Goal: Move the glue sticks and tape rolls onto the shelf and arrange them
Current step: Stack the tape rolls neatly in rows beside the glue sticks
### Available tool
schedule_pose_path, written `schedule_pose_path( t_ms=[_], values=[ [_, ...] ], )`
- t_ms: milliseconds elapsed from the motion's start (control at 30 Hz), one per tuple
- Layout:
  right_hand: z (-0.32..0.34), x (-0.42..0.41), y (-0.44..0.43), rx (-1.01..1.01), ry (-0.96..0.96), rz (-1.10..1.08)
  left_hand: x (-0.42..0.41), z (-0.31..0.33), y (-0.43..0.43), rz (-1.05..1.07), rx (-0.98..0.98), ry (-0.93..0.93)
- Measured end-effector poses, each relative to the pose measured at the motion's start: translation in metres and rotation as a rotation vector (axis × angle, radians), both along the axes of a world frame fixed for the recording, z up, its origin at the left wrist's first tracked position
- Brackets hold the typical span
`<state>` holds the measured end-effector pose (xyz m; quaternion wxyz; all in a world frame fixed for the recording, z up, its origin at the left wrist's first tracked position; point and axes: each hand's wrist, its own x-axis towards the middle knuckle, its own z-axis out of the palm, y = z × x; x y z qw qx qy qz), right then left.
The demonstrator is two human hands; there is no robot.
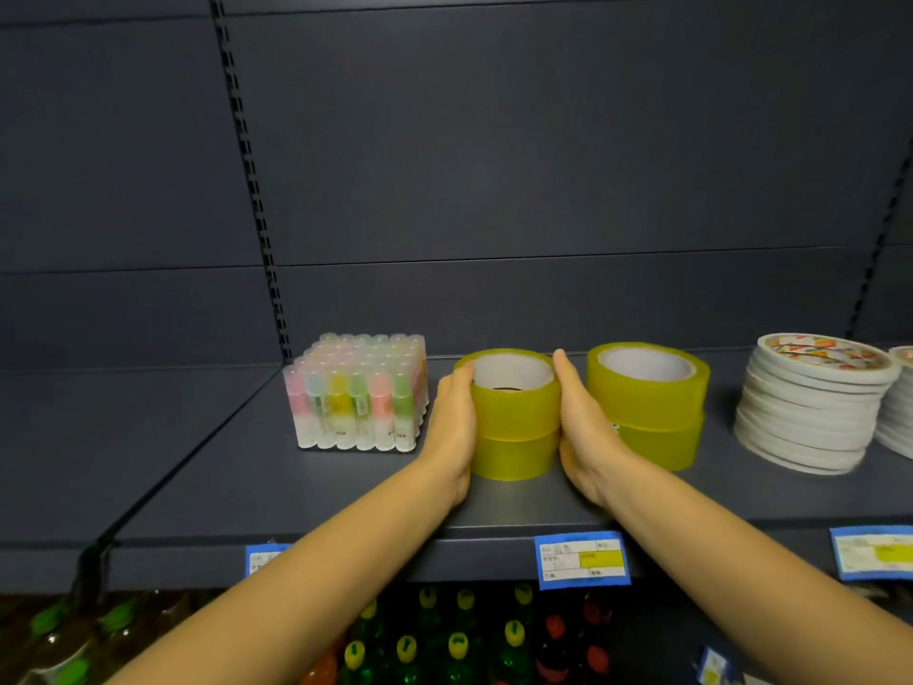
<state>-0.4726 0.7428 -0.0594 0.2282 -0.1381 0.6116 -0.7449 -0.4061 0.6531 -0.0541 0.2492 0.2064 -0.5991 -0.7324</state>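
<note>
A stack of two yellow tape rolls [514, 417] stands on the dark shelf [237, 467], near its front. My left hand [452, 427] presses flat against the stack's left side and my right hand [585, 432] against its right side. A second stack of two yellow tape rolls [652, 402] stands just right of my right hand. A wrapped block of pastel glue sticks [358, 393] stands upright to the left of my left hand.
Stacks of thin white tape rolls [810, 407] sit at the right end of the shelf. Price labels [583, 561] hang on the shelf's front edge. Bottles with yellow, green and red caps [459, 645] fill the level below. The shelf's left part is bare.
</note>
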Motion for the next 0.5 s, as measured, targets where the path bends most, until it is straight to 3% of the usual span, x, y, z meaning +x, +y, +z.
schedule_pose_path(
  t_ms=[300,500],
  values=[
    [0.001,0.007,-0.004,0.03,0.026,-0.093,0.008,0.003,0.002,0.0,0.001,-0.011],
    [0.011,0.01,0.012,0.139,0.272,-0.101,0.042,0.018,-0.004,-0.127,-0.109,0.023]
  ],
)
